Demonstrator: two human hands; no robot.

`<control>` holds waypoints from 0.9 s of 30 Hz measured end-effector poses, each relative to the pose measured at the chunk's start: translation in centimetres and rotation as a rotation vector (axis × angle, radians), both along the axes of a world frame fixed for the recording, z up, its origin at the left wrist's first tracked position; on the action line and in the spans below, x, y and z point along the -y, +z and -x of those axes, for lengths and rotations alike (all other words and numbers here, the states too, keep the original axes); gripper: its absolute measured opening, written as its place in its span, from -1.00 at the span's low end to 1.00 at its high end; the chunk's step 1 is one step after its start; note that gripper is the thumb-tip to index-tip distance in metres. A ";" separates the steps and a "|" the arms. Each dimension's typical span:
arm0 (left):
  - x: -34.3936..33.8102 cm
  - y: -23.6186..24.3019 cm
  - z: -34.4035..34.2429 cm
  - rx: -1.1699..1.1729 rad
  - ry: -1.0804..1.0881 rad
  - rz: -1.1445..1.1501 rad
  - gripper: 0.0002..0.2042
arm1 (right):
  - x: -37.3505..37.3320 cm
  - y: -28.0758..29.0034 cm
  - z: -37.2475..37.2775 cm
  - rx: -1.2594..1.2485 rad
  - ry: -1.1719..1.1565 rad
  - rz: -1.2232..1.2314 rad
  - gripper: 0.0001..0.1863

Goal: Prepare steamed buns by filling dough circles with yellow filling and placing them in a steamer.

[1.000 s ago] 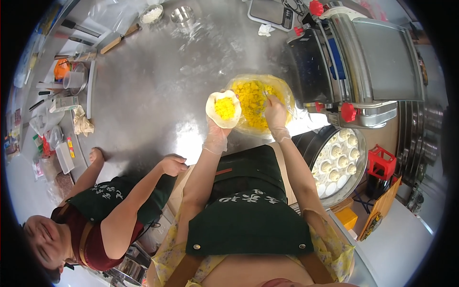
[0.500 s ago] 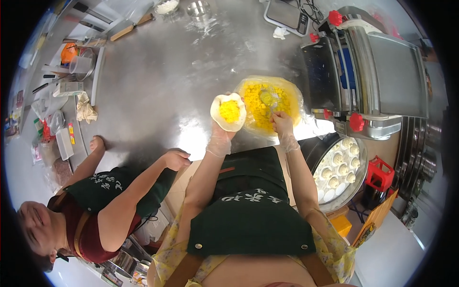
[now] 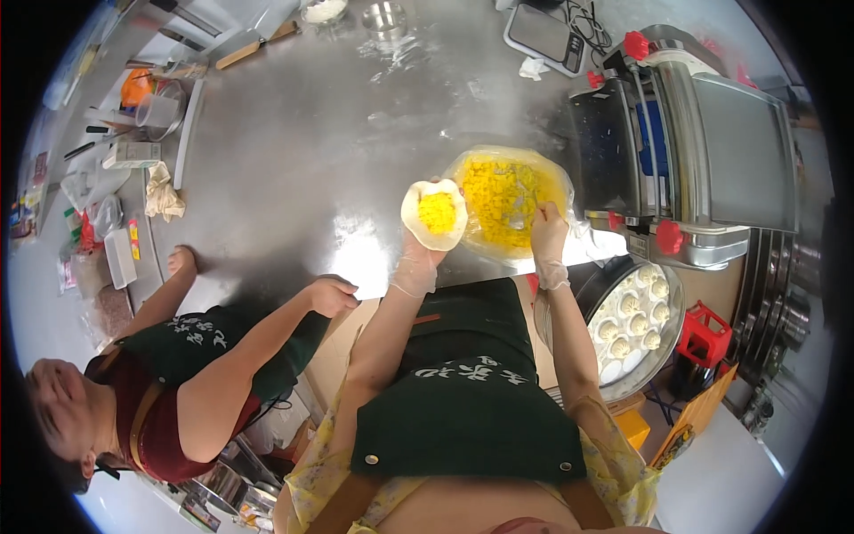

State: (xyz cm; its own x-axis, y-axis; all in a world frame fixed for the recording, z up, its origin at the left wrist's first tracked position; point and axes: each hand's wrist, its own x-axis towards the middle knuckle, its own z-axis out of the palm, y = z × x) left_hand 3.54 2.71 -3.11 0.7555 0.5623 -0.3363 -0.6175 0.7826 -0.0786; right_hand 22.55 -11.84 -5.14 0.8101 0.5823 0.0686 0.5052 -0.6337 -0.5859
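Note:
My left hand [image 3: 420,258], in a clear plastic glove, holds up a round white dough wrapper [image 3: 411,212]. Diced yellow filling [image 3: 437,214] is heaped in the wrapper's middle. To its right lies a wide container lined with clear plastic [image 3: 563,182], holding more of the same yellow filling [image 3: 498,191]. Over the container's right side, my gloved right hand [image 3: 551,236] is closed on a spoon [image 3: 519,216], whose head is partly sunk in the filling. My fingers hide the end of its handle.
A round steamer tray [image 3: 663,365] of pleated buns [image 3: 632,304] stands at right, below the table edge. Beyond the container is a metal dough machine [image 3: 676,142] with red knobs. A scale [image 3: 543,37] lies far right. A co-worker's hand [image 3: 331,295] rests near my left forearm.
My right hand has moved right and slightly down in the view, and the spoon has sunk lower into the filling. My left hand still holds the filled wrapper.

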 end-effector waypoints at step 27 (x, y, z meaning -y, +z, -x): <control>0.7 0.5 -6.4 -0.236 -0.123 -0.028 -0.64 | -0.8 7.0 5.3 -0.927 -0.176 -0.263 -0.91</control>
State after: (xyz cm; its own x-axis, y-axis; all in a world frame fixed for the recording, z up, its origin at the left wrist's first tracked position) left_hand 9.91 2.04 -2.58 0.7213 0.4826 -0.4969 -0.5164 0.8527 0.0785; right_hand 17.25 -11.04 1.85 0.6818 0.5056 -0.5287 -0.3162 -0.4481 -0.8362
